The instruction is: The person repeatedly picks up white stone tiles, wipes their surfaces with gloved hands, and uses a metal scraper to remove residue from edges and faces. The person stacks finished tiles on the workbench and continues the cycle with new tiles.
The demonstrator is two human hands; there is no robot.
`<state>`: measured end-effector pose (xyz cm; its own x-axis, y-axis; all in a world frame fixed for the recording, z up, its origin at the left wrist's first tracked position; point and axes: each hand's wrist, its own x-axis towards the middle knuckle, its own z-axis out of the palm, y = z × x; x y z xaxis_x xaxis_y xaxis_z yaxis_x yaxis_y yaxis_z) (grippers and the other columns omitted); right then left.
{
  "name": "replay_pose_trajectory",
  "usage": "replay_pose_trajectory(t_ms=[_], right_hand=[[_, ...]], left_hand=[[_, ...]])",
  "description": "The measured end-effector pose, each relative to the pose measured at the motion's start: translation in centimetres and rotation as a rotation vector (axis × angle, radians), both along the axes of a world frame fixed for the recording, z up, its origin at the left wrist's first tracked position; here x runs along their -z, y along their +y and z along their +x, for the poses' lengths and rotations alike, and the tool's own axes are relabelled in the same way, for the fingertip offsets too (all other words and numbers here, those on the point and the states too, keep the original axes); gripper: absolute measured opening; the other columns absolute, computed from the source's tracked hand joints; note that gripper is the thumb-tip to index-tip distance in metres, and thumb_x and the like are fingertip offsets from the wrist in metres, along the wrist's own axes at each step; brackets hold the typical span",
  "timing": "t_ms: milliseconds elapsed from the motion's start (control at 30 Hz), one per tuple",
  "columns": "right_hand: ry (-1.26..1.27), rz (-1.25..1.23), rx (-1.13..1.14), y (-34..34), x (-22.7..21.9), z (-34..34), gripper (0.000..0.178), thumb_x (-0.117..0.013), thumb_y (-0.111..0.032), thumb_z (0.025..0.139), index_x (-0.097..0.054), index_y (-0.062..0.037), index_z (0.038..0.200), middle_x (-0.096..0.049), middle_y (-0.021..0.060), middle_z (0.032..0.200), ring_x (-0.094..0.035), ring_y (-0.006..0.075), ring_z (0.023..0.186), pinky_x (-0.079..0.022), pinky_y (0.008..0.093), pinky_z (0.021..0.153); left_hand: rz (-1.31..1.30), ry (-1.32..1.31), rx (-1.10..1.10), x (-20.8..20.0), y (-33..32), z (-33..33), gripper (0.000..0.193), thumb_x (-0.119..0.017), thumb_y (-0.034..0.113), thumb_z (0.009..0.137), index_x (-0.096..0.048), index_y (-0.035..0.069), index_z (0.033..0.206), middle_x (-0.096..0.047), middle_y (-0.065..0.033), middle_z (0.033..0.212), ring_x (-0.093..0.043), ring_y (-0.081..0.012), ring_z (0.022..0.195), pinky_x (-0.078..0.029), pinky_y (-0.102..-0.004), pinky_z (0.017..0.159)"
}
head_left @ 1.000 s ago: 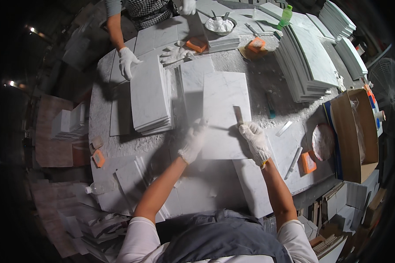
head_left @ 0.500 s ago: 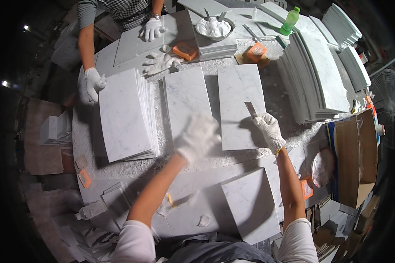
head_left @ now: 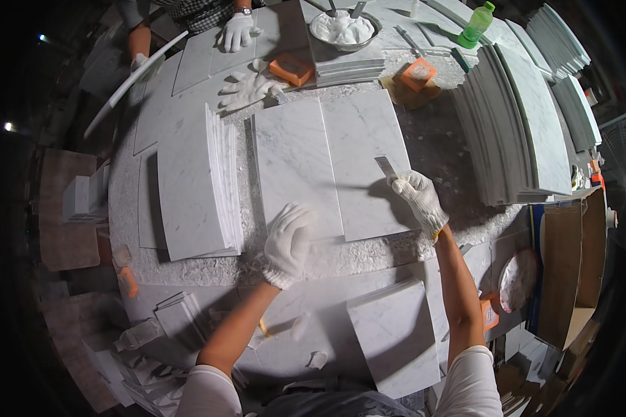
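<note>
Marble slabs [head_left: 327,163], two side by side, lie mid-worktable [head_left: 424,142]. Our right hand [head_left: 417,198] pinches a notched scraper [head_left: 384,167] on the right slab; our left hand [head_left: 289,240], empty, presses the near edge. We judge a slip could gouge the stone.

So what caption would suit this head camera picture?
Gloved right hand holds a notched scraper over a marble tile; gloved left hand rests on the neighbouring tile.

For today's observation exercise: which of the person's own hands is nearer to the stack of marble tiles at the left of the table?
Left. The left hand hovers just right of the stack of marble tiles; the right hand is farther right, holding a small comb-like tool.
</note>
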<state>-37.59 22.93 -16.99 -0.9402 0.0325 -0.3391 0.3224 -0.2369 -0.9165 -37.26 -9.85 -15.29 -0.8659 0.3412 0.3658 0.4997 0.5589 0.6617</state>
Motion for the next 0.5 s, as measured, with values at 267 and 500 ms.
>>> replay_pose_trajectory(t_ms=[267,500], right_hand=[[0.033,-0.021,-0.024,-0.1,-0.7,-0.1,0.029,-0.078,-0.029,0.094,-0.072,-0.0028,0.105,-0.07,-0.0013,0.097,-0.06,0.0058,0.088,-0.049,0.0244,0.079],[0.099,-0.122,0.06,-1.2,-2.5,0.7,0.031,-0.076,-0.032,0.095,-0.07,-0.0021,0.101,-0.075,0.009,0.095,-0.061,0.0069,0.069,-0.051,0.0251,0.062]], left_hand=[[-0.205,0.068,-0.048,-0.7,0.6,-2.2,0.034,-0.057,0.021,0.102,-0.066,0.003,0.129,-0.063,-0.0173,0.138,-0.053,-0.0363,0.136,-0.038,-0.0476,0.118],[-0.4,-0.632,0.452,-5.9,1.2,-1.2,0.056,-0.054,0.04,0.106,-0.052,0.004,0.148,-0.052,-0.0187,0.153,-0.046,-0.0312,0.144,-0.034,-0.0418,0.122]])
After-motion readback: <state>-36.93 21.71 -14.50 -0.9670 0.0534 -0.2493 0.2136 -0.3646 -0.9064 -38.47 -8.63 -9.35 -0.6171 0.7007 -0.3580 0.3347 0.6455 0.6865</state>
